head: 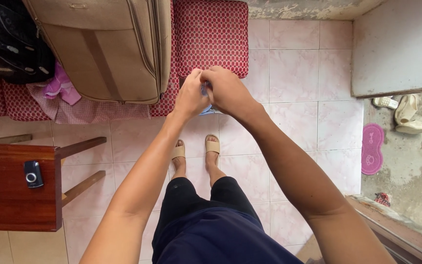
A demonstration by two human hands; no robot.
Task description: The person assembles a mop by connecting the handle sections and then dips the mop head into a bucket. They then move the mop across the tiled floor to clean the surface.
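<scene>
Pale pink floor tiles (294, 73) underfoot

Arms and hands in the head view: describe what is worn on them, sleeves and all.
Both arms are bare along all that shows; no sleeve, watch or bracelet appears. The left hand and right hand wear no gloves, and no rings can be made out. Lower down: dark shorts and tan sandals.
</scene>
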